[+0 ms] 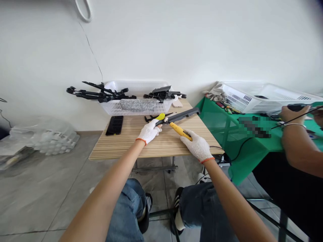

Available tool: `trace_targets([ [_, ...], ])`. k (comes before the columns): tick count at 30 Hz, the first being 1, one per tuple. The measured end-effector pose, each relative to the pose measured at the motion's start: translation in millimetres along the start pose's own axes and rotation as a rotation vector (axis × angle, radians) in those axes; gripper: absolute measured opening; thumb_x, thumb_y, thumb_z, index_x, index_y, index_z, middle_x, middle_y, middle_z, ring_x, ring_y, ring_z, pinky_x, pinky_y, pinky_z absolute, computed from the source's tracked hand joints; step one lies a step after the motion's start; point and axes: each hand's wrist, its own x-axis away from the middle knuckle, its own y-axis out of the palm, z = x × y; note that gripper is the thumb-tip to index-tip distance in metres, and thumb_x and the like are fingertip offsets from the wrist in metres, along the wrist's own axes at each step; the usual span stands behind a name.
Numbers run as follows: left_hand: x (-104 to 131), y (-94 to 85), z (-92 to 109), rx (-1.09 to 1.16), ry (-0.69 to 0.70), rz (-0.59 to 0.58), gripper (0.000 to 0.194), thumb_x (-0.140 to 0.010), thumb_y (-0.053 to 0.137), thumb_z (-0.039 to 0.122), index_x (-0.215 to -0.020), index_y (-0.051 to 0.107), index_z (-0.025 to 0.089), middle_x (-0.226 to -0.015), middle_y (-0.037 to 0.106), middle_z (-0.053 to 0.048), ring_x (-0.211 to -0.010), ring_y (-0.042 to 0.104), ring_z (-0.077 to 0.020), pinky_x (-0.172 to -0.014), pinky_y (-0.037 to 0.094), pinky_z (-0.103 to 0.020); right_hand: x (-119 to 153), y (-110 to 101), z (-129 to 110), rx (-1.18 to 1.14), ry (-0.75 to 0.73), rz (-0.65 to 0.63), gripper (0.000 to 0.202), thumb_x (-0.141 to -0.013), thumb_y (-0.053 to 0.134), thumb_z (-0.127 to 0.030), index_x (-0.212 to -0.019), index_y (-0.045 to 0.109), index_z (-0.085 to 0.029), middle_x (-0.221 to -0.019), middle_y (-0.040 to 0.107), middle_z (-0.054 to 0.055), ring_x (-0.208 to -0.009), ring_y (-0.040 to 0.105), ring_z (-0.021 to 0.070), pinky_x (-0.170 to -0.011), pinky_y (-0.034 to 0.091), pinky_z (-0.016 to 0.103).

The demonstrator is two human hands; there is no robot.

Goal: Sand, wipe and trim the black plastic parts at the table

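Observation:
My left hand (150, 131), in a white knit glove with an orange cuff, is closed around the near end of a long dark grey plastic strip (183, 115). The strip slants up to the right over the table. A bright yellow piece (160, 116) shows at the left fingertips; whether it covers a finger or is a separate thing, I cannot tell. My right hand (198, 145), gloved the same way, grips a yellow-handled tool (180, 131). Its dark tip meets the strip close to my left fingers, and its exact kind is unclear. Black slender parts (151, 118) lie behind the left hand.
A white basket (136, 107) of black plastic parts (101, 93) stands at the table's back. A black phone (114, 125) lies left on the striped wooden table (121, 148). At right, a co-worker's hands (294, 116) are over a green-covered table (214, 117) with another white basket (249, 104).

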Motion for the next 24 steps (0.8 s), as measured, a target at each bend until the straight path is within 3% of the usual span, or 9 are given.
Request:
trace_targets([
  [14,5.6,-1.5,1.6,-0.134,0.030,0.007,0.034,-0.092,0.054,0.036,-0.124,0.060,0.026,-0.075,0.070,0.004,-0.061,0.062,-0.0122,-0.064,0.048,-0.025,-32.8,-12.4,28.7,-0.019,0.153,0.055,0.061,-0.090,0.049,-0.062,-0.142,0.057,-0.032,-0.122,0.071,0.010,-0.108,0.066,0.0323,-0.090,0.050,0.040],
  [24,5.6,-2.9,-1.6,-0.198,0.010,0.014,0.037,-0.092,0.053,0.039,-0.127,0.059,0.028,-0.075,0.070,0.002,-0.062,0.063,-0.0138,-0.063,0.044,-0.026,-57.3,-17.4,26.4,0.008,0.344,0.122,0.061,-0.093,0.046,-0.058,-0.144,0.054,-0.026,-0.127,0.067,0.015,-0.112,0.066,0.0338,-0.096,0.048,0.045],
])
